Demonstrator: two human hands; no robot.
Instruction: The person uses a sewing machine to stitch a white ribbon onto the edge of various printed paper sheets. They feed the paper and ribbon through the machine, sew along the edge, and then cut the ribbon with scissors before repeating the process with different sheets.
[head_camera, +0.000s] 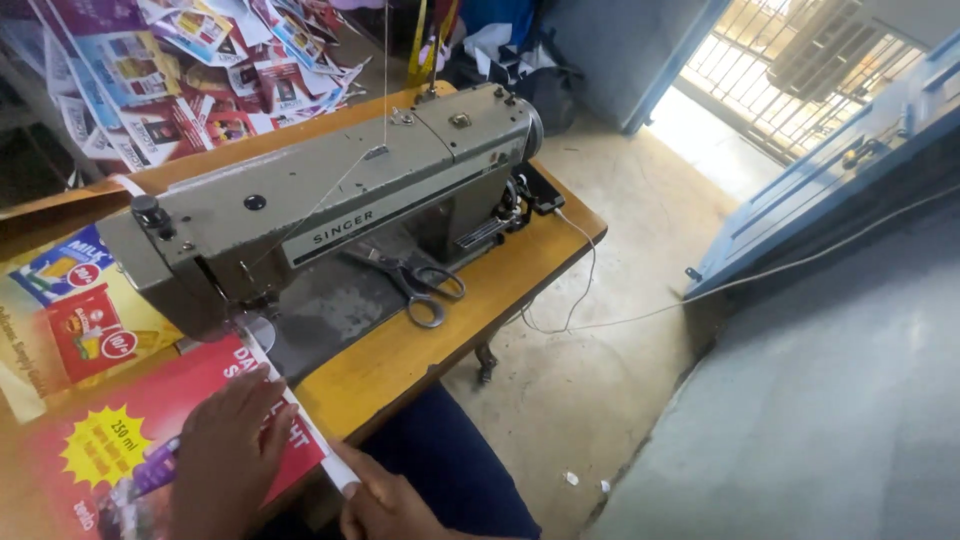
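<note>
**Printed sheet and white strip at the sewing machine**

We sit at a wooden surface (400, 365) that carries a grey-green industrial sewing machine (330, 195), its needle end toward the left of the view. A thread (386, 60) runs straight up from the top of the machine. Beyond it lies a heap of printed paper sheets (190, 70).

Under the needle end we feed a large red printed sheet (150, 420) bearing a yellow starburst. Along its right edge lies a narrow white strip (300, 415), running from the presser foot back toward us.

Our left hand (225, 460) lies flat and spread on the red sheet, fingertips touching the strip. Our right hand (385, 505), mostly cut off by the frame, pinches the near end of the strip.

A pair of scissors (415, 280) rests on the machine bed, blades shut, well apart from both hands.
</note>
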